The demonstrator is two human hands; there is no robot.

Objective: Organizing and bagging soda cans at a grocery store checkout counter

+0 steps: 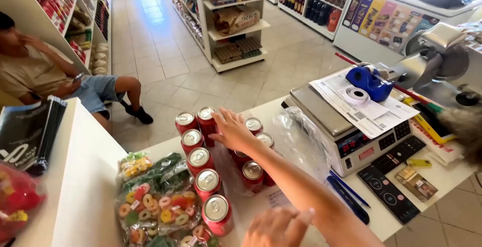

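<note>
Far off to the left of my fingers, a seated person (47, 74) waits on the shop floor by the shelves (75, 11), and a stack of dark magazines (31, 134) leans on the white side counter (75, 187). Closer in, bags of ring-shaped gummy sweets (153, 202) lie just left of the cans.

The red drink cans (201, 169) stand upright in two rows that run away from me and slightly leftward; that line is the group's long axis. My right hand (232, 130) is stretched out over the far end of it, fingers spread and loose, palm down, resting on or just above the tops of the far cans. I cannot tell whether it truly touches, and it grips nothing. The nearer cans lie left of and below my forearm.

My left hand (277, 229) hangs low at the bottom edge, open, holding nothing, with the closest can just to its left. The right hand is the nearer one to the far cans; the left is nearer to the close end.

To the right of my fingers lies crumpled clear plastic (296, 141), then a scale (346, 131) bearing papers (366, 106) and a blue tape dispenser (369, 81), with pens (349, 197) and remotes (389, 194) in front.
</note>
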